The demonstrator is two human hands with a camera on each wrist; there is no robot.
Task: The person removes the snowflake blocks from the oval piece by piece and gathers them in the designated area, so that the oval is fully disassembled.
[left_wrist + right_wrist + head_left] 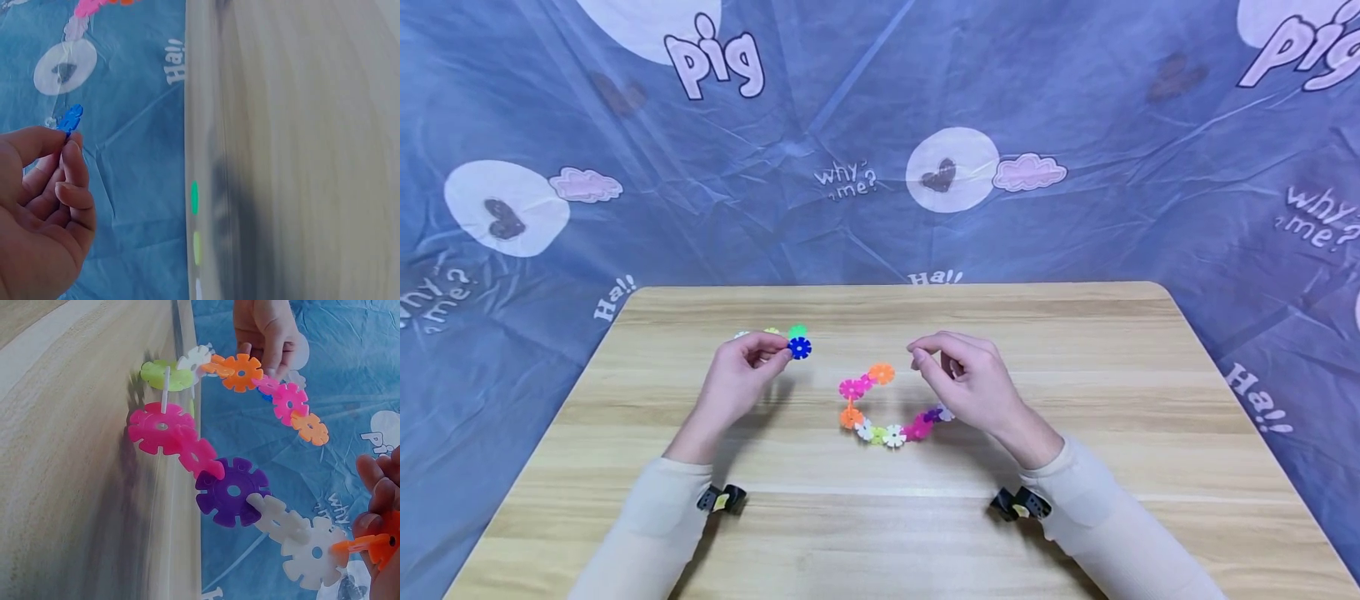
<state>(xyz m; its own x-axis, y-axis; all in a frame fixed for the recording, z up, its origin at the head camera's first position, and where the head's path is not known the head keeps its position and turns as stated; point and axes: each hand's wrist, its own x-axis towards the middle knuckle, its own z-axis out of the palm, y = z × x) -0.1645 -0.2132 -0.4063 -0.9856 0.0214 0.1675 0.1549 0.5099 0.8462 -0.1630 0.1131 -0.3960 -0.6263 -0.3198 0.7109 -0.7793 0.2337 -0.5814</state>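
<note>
On the far left of the table: white disc, yellow disc and green disc lie loose.
Left hand: pinches the blue disc with thumb and forefinger.
Disc chain: curves between both hands, with one orange end free.
Right hand: grips the other orange end.
Step in hand: probably joining the blue disc to the chain.
Next move: seems to call for bringing them together, slot facing slot.

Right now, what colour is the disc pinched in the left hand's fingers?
Blue; the head view shows the disc best.
</note>
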